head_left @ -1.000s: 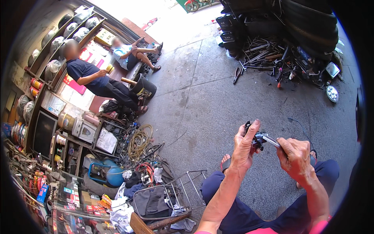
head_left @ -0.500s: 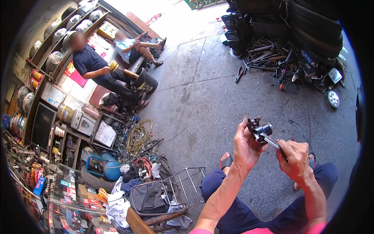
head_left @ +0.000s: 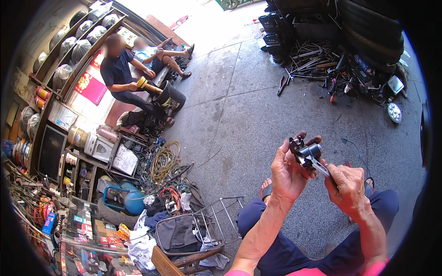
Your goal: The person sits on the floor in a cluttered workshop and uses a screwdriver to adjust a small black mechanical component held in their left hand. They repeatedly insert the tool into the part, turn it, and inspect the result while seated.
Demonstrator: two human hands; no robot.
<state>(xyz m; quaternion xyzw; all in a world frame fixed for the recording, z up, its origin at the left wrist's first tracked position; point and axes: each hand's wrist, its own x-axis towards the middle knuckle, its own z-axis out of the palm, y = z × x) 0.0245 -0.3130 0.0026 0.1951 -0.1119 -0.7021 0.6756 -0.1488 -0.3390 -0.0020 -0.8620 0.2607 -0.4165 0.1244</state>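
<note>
My left hand [head_left: 288, 172], palm up with dark-stained fingertips, is closed around a small mechanical part [head_left: 307, 152]. That part has a smooth silver-black cylinder and a dark bracket; its exact kind does not show. My right hand [head_left: 346, 185] grips a silver wrench-like tool [head_left: 321, 169], the handle end hidden in the fist. The tool's head meets the part just below the cylinder, and the fingers of my left hand lie behind it. Both hands are in front of my knees, above the floor.
Loose tools [head_left: 317, 62] lie heaped by stacked tires [head_left: 370, 27] at the far right, with pliers [head_left: 282, 86] beside them. At left are a coiled hose [head_left: 165, 161], a blue tank [head_left: 133, 201] and a metal rack [head_left: 224, 216]. One person [head_left: 120, 73] stands near a black bucket [head_left: 171, 98]; another sits behind.
My left hand and the part have shifted slightly left, with more fingers showing behind the part. The standing person has leaned right, and the yellow-ended object in their hand has moved toward the bucket.
</note>
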